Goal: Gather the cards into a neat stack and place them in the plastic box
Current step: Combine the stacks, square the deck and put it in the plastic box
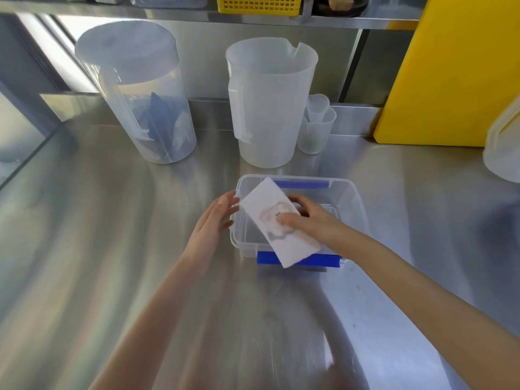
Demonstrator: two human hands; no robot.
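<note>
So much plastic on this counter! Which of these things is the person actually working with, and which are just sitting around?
In use:
- stack of cards, held over the box
- clear plastic box with blue clips
- right hand, gripping the cards
- left hand, open beside the box

Just sitting around:
- lidded pitcher
- open pitcher
- small measuring cups
- yellow cutting board
- yellow basket

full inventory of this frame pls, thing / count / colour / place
card stack: 1, white, angled over the box opening
plastic box: 1, clear with blue clips, counter centre
lidded pitcher: 1, clear, back left
open jug: 1, translucent white, behind the box
small beakers: 2, translucent, right of the jug
board: 1, yellow, leaning back right
basket: 1, yellow, shelf
counter: 1, steel
left hand: open, beside the box's left wall
right hand: holding the cards
</note>
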